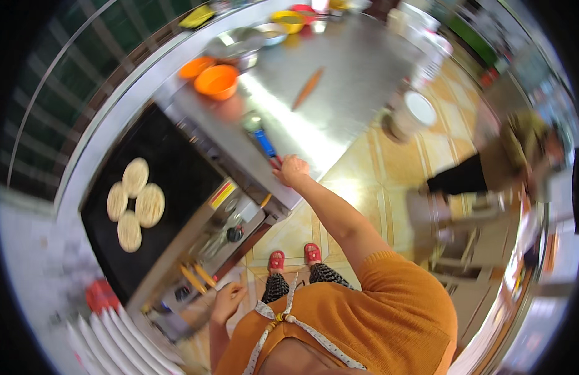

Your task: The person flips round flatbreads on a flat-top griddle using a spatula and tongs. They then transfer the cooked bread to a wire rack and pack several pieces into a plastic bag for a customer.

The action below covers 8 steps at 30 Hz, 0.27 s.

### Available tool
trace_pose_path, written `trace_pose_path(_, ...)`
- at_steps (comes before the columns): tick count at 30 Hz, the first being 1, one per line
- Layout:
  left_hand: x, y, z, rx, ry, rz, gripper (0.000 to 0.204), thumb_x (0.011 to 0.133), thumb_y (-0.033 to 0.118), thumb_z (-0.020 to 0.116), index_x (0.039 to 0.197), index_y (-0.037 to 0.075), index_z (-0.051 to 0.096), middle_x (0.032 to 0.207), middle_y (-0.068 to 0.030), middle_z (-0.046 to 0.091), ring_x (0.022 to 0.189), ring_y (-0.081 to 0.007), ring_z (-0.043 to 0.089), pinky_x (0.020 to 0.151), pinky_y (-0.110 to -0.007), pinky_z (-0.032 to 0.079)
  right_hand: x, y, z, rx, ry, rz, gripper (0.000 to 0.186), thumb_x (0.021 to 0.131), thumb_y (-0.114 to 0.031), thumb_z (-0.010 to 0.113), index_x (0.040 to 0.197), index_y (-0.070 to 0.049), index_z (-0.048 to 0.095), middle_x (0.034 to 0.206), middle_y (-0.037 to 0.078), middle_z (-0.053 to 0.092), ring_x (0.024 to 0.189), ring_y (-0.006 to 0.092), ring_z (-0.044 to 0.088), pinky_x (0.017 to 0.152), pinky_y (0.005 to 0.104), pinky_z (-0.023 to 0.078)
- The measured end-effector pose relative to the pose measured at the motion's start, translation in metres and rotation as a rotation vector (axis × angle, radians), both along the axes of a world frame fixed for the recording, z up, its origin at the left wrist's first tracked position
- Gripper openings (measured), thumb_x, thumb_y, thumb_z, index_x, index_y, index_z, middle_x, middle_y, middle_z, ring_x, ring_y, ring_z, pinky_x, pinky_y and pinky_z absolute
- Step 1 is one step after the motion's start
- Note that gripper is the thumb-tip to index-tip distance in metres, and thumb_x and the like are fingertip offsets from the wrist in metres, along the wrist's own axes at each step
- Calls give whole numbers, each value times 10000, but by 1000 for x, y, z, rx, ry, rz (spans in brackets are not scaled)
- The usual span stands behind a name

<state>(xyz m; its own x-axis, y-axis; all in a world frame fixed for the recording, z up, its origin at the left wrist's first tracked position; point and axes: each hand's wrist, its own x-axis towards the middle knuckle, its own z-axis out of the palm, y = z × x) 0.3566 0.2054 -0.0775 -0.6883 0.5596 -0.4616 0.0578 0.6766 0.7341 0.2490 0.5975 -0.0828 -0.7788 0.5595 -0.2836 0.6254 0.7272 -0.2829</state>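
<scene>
My right hand [292, 171] reaches over the steel table's near corner, its fingers closed at the red end of a blue-handled tool [263, 142]. The tool lies on the tabletop, its round, shiny head pointing away from me; blur hides its exact kind. Low beside my body, my left hand [228, 301] hangs with its fingers curled in and nothing visible in them. It is nearest to the griddle's front panel. Several round, pale flatbreads [150, 205] lie close together on the black griddle [108, 250] at the left.
On the steel table [352, 81] lie a brown rolling pin [309, 89], orange bowls [216, 82] and a steel basin [235, 45]. A white-lidded bucket [419, 109] stands right of the table. Another person [508, 156] is farther right, and white panels [108, 340] stand at the lower left.
</scene>
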Motion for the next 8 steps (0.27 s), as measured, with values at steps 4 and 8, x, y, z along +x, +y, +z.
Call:
trace_pose_path(4,-70,119,153,425,390,-378,195,736,125,626,899,20,614,977,-138,603,950,-252,573,848,-336,432,120,53,94,-34,627,-105,234,736,-223,672,934,-102,637,895,83,611,741,210,598,635,316,477)
trace_pose_path(8,-95,132,296,1051,1229,-226,321,808,318,508,1023,90,579,1087,-146,551,1029,-246,512,909,-382,381,274,37,327,194,859,13,104,811,-110,579,901,-70,614,813,41,598,633,100,544,528,261,439)
